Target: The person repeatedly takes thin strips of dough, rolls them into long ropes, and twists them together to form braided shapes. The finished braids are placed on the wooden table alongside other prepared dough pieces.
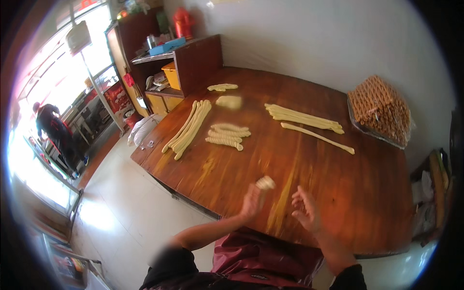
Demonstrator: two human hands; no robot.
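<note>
My left hand (252, 201) holds a short piece of twisted dough (265, 183) at its fingertips, blurred by motion, above the near part of the wooden table (333, 188). To its right, my right hand (306, 211) is raised with fingers apart and nothing in it. Several twisted dough pieces (227, 136) lie side by side farther up the table. Left of them is a bundle of long dough strips (189, 127). A second bundle of strips (304, 117) lies to the right, with one separate dough rope (318, 138) in front of it.
Behind the twists sit a dough lump (229, 102) and a smaller dough piece (222, 87). A plastic-wrapped tray of browned dough twists (378, 108) stands at the back right. A wooden cabinet (199, 54) adjoins the back left. Another person (56, 130) stands far left.
</note>
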